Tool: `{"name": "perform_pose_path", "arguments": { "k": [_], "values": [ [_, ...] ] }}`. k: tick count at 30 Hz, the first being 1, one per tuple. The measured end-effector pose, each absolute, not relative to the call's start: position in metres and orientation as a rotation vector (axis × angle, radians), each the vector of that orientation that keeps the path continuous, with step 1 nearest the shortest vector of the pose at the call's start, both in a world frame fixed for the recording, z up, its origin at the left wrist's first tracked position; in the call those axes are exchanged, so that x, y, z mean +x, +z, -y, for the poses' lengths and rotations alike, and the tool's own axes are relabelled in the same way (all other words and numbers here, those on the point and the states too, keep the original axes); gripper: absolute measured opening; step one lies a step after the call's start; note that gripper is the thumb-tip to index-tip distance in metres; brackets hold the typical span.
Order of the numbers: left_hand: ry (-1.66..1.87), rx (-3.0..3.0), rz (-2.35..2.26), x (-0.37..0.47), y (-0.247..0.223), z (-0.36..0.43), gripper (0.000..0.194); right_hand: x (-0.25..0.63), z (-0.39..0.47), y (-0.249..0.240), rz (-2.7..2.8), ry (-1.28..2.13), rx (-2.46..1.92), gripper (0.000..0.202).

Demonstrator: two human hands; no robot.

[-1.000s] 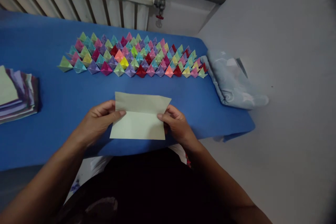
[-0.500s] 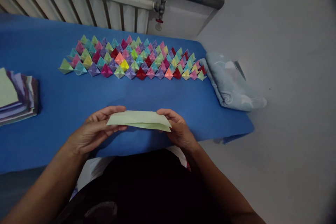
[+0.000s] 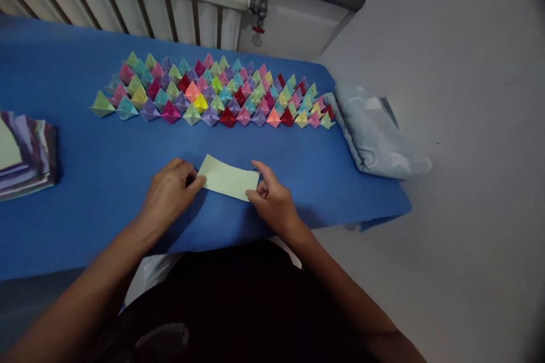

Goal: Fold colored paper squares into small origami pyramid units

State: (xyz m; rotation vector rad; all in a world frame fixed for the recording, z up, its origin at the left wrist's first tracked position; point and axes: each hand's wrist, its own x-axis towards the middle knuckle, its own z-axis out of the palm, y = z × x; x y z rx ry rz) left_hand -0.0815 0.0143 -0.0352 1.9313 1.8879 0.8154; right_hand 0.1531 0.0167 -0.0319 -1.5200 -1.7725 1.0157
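Note:
A pale green sheet of paper (image 3: 230, 178), folded into a narrow rectangle, is between my hands just above the blue tabletop. My left hand (image 3: 172, 187) pinches its left end between thumb and fingers. At the other end, my right hand (image 3: 275, 198) holds the paper's lower right corner with the thumb, its index finger stretched along the right edge. Beyond the paper, several rows of small colourful folded paper boats (image 3: 209, 115) stand on the table.
A stack of coloured paper (image 3: 32, 153) lies at the left on the blue cloth (image 3: 106, 193). A folded grey-blue fabric (image 3: 370, 136) rests at the table's right end, beside the wall. Behind the table are a white radiator (image 3: 183, 17) and a pipe with a red valve (image 3: 258, 29).
The folded paper has turned from edge-on to show its flat face and moved slightly away from me. Both hands have changed their grip on its ends.

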Motion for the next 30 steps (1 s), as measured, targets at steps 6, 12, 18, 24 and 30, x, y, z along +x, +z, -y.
{"name": "perform_pose_path", "arguments": {
  "k": [6, 12, 18, 24, 30],
  "values": [
    [0.920, 2.462, -1.814, -0.051, -0.038, 0.004, 0.022, 0.152, -0.017, -0.035, 1.909, 0.904, -1.518, 0.018],
    [0.790, 2.660, -1.394, -0.029, -0.040, 0.020, 0.018, 0.154, -0.006, -0.024, 1.812, 1.244, -1.486, 0.009],
    [0.871, 2.789, -1.340, -0.039, -0.047, 0.025, 0.016, 0.180, 0.001, -0.025, 2.009, 0.807, -1.373, 0.018],
    [0.868, 2.774, -1.249, -0.052, -0.046, 0.035, 0.017, 0.180, -0.003, -0.043, 2.420, 0.408, -1.013, 0.025],
    [0.872, 2.737, -1.323, -0.055, -0.044, 0.039, 0.015, 0.175, -0.003, -0.047, 2.454, 0.389, -1.051, 0.022]
  ]
}}
